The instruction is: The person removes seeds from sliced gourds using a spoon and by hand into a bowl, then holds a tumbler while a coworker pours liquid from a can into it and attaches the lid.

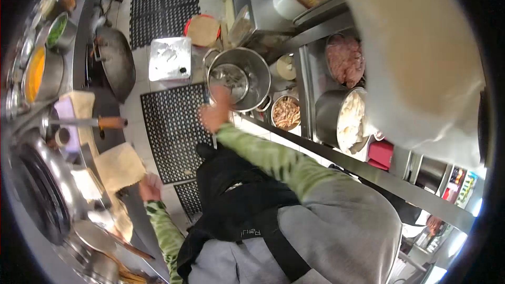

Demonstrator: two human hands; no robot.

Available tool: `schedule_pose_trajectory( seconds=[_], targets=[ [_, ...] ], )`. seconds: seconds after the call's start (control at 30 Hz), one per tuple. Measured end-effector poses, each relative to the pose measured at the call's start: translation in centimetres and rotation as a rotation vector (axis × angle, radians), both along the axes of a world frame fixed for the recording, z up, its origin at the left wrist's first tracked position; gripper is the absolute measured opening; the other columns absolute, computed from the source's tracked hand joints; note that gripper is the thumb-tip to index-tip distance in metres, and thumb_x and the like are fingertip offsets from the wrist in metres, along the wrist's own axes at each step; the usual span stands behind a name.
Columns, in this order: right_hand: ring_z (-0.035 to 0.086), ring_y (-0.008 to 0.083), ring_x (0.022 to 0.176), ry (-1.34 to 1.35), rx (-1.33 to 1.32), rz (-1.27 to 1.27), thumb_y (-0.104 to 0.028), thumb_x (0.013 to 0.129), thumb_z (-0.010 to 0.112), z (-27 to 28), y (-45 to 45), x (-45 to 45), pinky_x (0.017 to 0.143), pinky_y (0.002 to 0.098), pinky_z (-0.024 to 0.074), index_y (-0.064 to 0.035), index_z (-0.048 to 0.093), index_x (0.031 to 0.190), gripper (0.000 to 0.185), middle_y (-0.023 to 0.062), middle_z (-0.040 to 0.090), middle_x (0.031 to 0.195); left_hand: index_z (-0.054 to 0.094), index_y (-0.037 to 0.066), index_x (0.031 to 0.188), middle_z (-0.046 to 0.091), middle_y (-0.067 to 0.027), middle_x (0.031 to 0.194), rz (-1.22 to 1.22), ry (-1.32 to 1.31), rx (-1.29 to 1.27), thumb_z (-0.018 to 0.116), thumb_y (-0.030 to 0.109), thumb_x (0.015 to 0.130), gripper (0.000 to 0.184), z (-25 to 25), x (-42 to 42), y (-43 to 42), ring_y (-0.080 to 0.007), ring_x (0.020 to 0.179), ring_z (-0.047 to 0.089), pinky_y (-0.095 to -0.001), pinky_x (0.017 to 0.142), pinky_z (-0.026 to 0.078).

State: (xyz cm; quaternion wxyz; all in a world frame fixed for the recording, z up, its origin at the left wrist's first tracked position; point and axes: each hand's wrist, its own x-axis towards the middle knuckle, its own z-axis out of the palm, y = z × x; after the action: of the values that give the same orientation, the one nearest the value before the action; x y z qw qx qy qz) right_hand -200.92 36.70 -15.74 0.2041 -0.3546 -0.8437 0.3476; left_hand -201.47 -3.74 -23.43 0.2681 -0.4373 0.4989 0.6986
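My right hand [215,113] reaches out over the near rim of a large steel pot [258,71]. Its thumb stands apart from the fingers, which are a little blurred, and I see nothing held in it. Inside the pot lies a smaller round metal vessel [229,81]. My left hand [151,187] is at the corner of a tan cloth [121,167] by the left counter, its fingers closed on the edge. That cloth hangs at the counter's side, close to a knife with a wooden handle [112,122].
Left, a wok [113,60] and a pot of orange liquid [36,73] stand on the stove side. Black rubber mats [173,126] cover the floor. A bowl of cut food pieces [285,112], a pot with white contents [351,121] and pink minced meat [344,60] are at right.
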Motion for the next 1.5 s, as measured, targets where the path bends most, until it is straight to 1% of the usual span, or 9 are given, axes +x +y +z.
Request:
schedule_pose_trajectory(
  seconds=[0.07,0.27,0.4,0.67,0.9,1.0,1.1,1.43,1.5],
  targets=[
    [0.047,0.043,0.121,-0.27,0.3,-0.316,-0.039,0.068,0.072,0.3,10.5,4.6,0.101,0.0517,0.0385,0.0014,0.046,0.131,0.078,0.0272,0.05,0.129,0.057,0.015,0.101,0.059,0.0002,0.08,-0.124,-0.035,-0.147,0.058,0.028,0.093,0.015,1.6,2.1,4.5,-0.0151,0.062,0.054,-0.0282,0.048,0.044],
    [0.052,0.0396,0.122,-0.517,-0.279,-0.692,-0.06,0.071,0.072,0.1,24.4,4.9,0.103,0.0452,0.0408,0.0027,0.049,0.132,0.091,0.0274,0.053,0.131,0.042,0.006,0.139,0.061,-0.0058,0.104,-0.646,0.153,-0.096,0.066,0.018,0.091,0.056,-1.1,-1.1,13.7,-0.0121,0.081,0.058,-0.0239,0.063,0.045],
    [0.057,0.037,0.117,-0.337,-0.272,-0.633,-0.05,0.07,0.076,-3.8,27.0,6.5,0.1,0.0427,0.0439,0.0002,0.055,0.128,0.08,0.0239,0.06,0.125,0.043,0.0,0.138,0.061,-0.0145,0.119,-1.152,0.723,0.017,0.067,0.022,0.091,0.057,-1.2,-6.0,19.6,-0.0178,0.098,0.061,-0.0279,0.084,0.049],
    [0.049,0.0391,0.122,-0.599,0.005,-0.747,-0.043,0.071,0.073,-0.1,15.9,10.2,0.103,0.0515,0.0396,-0.006,0.052,0.133,0.075,0.0222,0.051,0.132,0.046,-0.001,0.137,0.06,-0.017,0.123,-1.593,0.826,0.434,0.063,0.016,0.093,0.05,4.1,-11.3,30.4,-0.0226,0.108,0.061,-0.0333,0.089,0.05],
    [0.046,0.0389,0.121,-0.568,-0.261,-0.773,-0.031,0.072,0.07,-2.6,3.5,2.4,0.102,0.0538,0.0391,-0.0081,0.055,0.128,0.063,0.0195,0.05,0.13,0.053,0.008,0.129,0.06,-0.0047,0.121,-1.45,0.124,0.495,0.057,0.037,0.094,0.045,5.0,-4.8,36.9,-0.0185,0.102,0.057,-0.0377,0.085,0.048],
    [0.05,0.0381,0.113,-0.281,0.416,-0.462,-0.024,0.069,0.07,-2.3,5.6,13.5,0.097,0.0491,0.0414,-0.0044,0.062,0.114,0.05,0.0179,0.054,0.124,0.055,0.01,0.125,0.061,-0.0034,0.12,-1.055,-0.375,0.839,0.054,0.041,0.095,0.043,1.3,2.4,42.6,-0.0209,0.108,0.057,-0.041,0.09,0.047],
    [0.05,0.038,0.109,-0.23,0.482,-0.458,-0.018,0.07,0.069,-4.9,4.5,15.4,0.096,0.0458,0.0421,-0.0085,0.063,0.116,0.047,0.014,0.056,0.119,0.057,0.013,0.124,0.061,-0.0031,0.119,-0.962,-0.367,0.787,0.052,0.044,0.095,0.042,0.5,4.6,43.3,-0.0231,0.111,0.057,-0.044,0.092,0.048],
    [0.054,0.0375,0.108,-0.01,0.231,-0.536,-0.015,0.07,0.069,18.7,-2.0,17.7,0.095,0.0434,0.0457,-0.0036,0.061,0.118,0.051,0.0181,0.057,0.12,0.042,0.021,0.14,0.05,-0.0031,0.127,-1.5,-0.116,0.467,0.053,0.062,0.088,0.066,11.2,0.3,35.7,-0.0295,0.109,0.051,-0.0509,0.086,0.047],
    [0.059,0.0382,0.108,0.104,0.143,-0.551,-0.02,0.073,0.067,24.4,-2.6,20.3,0.095,0.0432,0.0469,-0.0015,0.061,0.118,0.049,0.0215,0.06,0.118,0.046,0.017,0.138,0.053,-0.0072,0.133,-1.387,-0.415,0.814,0.052,0.064,0.087,0.07,15.7,2.1,36.3,-0.0335,0.121,0.05,-0.0603,0.089,0.047]
  ],
)
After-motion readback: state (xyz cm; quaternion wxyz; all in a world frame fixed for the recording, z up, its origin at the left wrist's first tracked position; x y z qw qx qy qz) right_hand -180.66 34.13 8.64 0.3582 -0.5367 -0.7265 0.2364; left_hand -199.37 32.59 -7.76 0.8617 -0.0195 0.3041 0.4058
